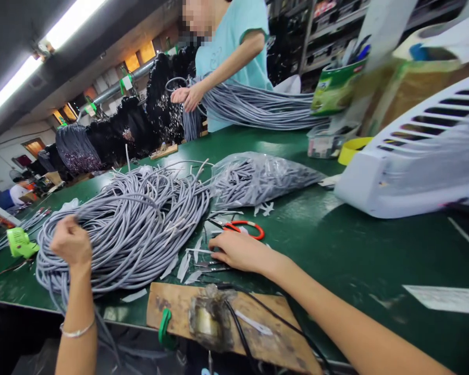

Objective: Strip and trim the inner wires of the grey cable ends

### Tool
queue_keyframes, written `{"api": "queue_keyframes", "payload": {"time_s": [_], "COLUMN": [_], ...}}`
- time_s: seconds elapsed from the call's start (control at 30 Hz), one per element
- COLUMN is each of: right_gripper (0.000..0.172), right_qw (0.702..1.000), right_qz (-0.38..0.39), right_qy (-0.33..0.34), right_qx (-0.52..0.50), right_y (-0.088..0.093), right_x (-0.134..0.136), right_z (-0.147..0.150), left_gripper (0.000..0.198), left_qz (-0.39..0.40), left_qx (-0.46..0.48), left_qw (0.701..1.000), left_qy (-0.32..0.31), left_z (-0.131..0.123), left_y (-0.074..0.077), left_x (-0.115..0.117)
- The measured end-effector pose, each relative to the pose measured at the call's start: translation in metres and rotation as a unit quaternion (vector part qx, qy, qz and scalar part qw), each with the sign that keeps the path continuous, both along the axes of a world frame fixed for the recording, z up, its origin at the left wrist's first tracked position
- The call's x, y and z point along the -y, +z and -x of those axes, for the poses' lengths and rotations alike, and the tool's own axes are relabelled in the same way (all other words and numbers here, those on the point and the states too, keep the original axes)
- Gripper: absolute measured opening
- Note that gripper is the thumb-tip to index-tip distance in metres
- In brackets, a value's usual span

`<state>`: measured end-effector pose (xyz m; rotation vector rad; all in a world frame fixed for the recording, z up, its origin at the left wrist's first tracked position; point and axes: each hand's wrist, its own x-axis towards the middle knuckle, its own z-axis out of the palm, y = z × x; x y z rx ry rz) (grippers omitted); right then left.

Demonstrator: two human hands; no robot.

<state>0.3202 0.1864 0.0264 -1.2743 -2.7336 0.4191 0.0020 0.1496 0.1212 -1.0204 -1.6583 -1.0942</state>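
Observation:
My left hand [71, 242] is curled closed over the left side of a big tangled heap of grey cables [140, 229]. Whatever its fingers hold is hidden behind the hand. My right hand [236, 251] reaches in from the right, low over the table, with fingertips pinched at the end of a thin white strip [198, 251]. Just beyond it lie red-handled scissors [254, 229]. A metal tool with flat blades [211, 266] sits under the fingers, partly covered. Scattered white scraps [183, 268] lie between that hand and the heap.
Behind is a clear bag of short grey cables [254, 179]. A wooden board [172, 307] with a clamped device [209, 320] is at the front edge. A white slatted housing [406, 161] stands right. Across the green table [336, 250], a co-worker [234, 57] handles a cable bundle [258, 107].

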Motion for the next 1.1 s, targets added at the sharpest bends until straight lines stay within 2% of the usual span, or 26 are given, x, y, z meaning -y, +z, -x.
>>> {"api": "queue_keyframes", "payload": {"time_s": [0.1, 0.13, 0.17, 0.23, 0.3, 0.4, 0.5, 0.6, 0.67, 0.73, 0.8, 0.87, 0.93, 0.97, 1.0, 1.03, 1.1], "right_gripper": [0.020, 0.020, 0.019, 0.017, 0.016, 0.015, 0.015, 0.018, 0.022, 0.023, 0.017, 0.013, 0.012, 0.012, 0.013, 0.013, 0.015], "right_qw": [1.000, 1.000, 1.000, 0.998, 0.996, 0.996, 0.998, 0.999, 0.996, 0.995, 0.997, 0.998, 0.998, 0.998, 0.998, 0.998, 0.995], "right_qz": [0.006, 0.010, 0.017, 0.037, 0.054, 0.057, 0.048, 0.018, -0.003, -0.006, 0.015, 0.042, 0.054, 0.053, 0.049, 0.043, 0.026], "right_qy": [-0.001, 0.004, 0.013, 0.040, 0.061, 0.064, 0.041, -0.031, -0.085, -0.101, -0.070, -0.025, -0.002, -0.003, -0.012, -0.029, -0.074], "right_qx": [-0.011, -0.016, -0.020, -0.024, -0.023, -0.022, -0.021, -0.018, -0.020, -0.024, -0.028, -0.031, -0.036, -0.040, -0.043, -0.048, -0.063], "right_y": [0.004, 0.005, 0.005, 0.005, 0.004, 0.002, 0.005, 0.012, 0.016, 0.017, 0.015, 0.010, 0.005, 0.003, 0.002, 0.002, 0.005], "right_x": [0.001, 0.001, 0.002, 0.003, 0.004, 0.005, 0.003, -0.003, -0.006, -0.007, -0.007, -0.004, -0.003, -0.003, -0.004, -0.005, -0.009], "right_z": [-0.002, -0.002, -0.002, -0.001, 0.002, 0.004, 0.001, -0.009, -0.016, -0.019, -0.017, -0.011, -0.007, -0.007, -0.008, -0.011, -0.019], "left_gripper": [0.040, 0.038, 0.034, 0.030, 0.026, 0.014, 0.013, 0.022, 0.030, 0.032, 0.029, 0.025, 0.027, 0.029, 0.031, 0.032, 0.034], "left_qz": [-0.099, -0.124, -0.115, -0.031, 0.090, 0.212, 0.279, 0.317, 0.364, 0.413, 0.463, 0.484, 0.500, 0.493, 0.474, 0.453, 0.417], "left_qx": [0.042, 0.068, 0.085, 0.105, 0.103, 0.096, 0.124, 0.163, 0.184, 0.196, 0.224, 0.222, 0.244, 0.260, 0.264, 0.257, 0.216], "left_qw": [0.990, 0.982, 0.981, 0.991, 0.991, 0.966, 0.933, 0.900, 0.860, 0.812, 0.726, 0.659, 0.571, 0.549, 0.559, 0.589, 0.675], "left_qy": [0.088, 0.123, 0.129, 0.083, -0.011, -0.116, -0.192, -0.252, -0.306, -0.364, -0.457, -0.532, -0.604, -0.622, -0.627, -0.618, -0.569], "left_z": [0.017, 0.020, 0.021, 0.015, -0.002, -0.033, -0.054, -0.061, -0.068, -0.086, -0.115, -0.148, -0.175, -0.183, -0.187, -0.188, -0.180], "left_y": [0.039, 0.049, 0.055, 0.058, 0.048, 0.016, -0.015, -0.024, -0.019, -0.012, -0.009, -0.014, -0.026, -0.034, -0.042, -0.050, -0.064], "left_x": [0.014, 0.019, 0.022, 0.024, 0.019, 0.001, -0.012, -0.009, -0.002, 0.004, 0.004, -0.003, -0.014, -0.021, -0.027, -0.032, -0.039]}}
